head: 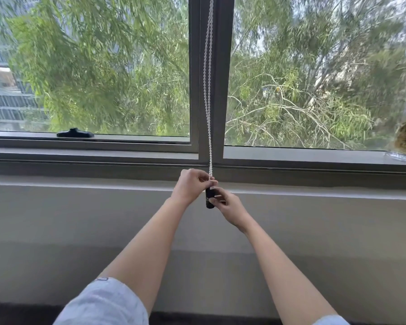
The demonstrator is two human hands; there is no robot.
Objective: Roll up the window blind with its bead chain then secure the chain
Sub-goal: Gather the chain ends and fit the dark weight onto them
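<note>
Below the sill, left hand (189, 184) pinching bead chain (208, 90), right hand (230, 208) gripping half-hidden black holder (208, 201).

Premises: an upper-floor room in a flat or office; which of the two cannot be told. Evidence: a wide dark-framed window (217, 90) fills the upper half of the frame, with treetops (92, 66) at eye level and a multi-storey building (0, 73) at upper left. A latch handle (75, 133) sits lower left on the frame; a plain grey wall (80, 219) runs beneath the sill (302, 156).
</note>
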